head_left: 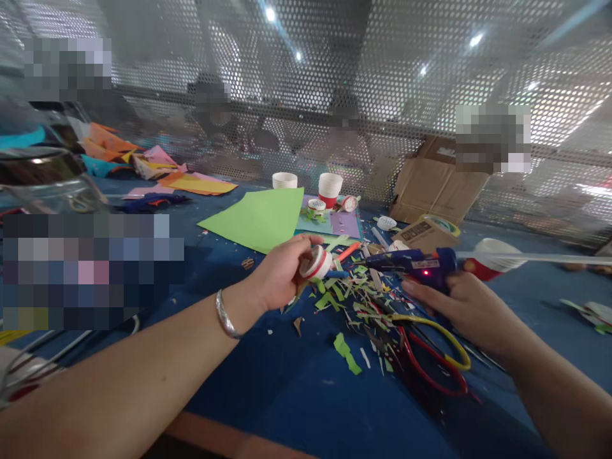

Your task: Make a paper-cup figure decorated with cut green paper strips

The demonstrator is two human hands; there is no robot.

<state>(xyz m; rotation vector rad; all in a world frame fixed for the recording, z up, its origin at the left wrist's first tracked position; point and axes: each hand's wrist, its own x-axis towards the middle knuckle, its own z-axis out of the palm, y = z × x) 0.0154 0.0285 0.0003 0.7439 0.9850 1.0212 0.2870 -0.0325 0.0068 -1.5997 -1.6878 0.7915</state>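
Gluing appears to be the step in hand. The white-and-red paper piece [316, 262] is above the desk [287, 389], grasped between the left fingers [306, 241]. An orange stick [348, 251] and a blue stick [338, 274] show just right of the left fingers; whether either is attached to the piece cannot be determined. The right fingers [425, 294] are wrapped around the glue gun [408, 261], front end directed toward the piece and apart from it, indicator light [426, 273] lit red. The next move appears to call for a steady left grasp and a controlled approach, hot tip clear of skin.

Paper scraps [329, 299] lie between the two sets of fingers. Scissors [433, 344] lie just below the right fingers. Beyond the left fingers are a green sheet [258, 220] and, farther off, stacked paper cups [329, 185].
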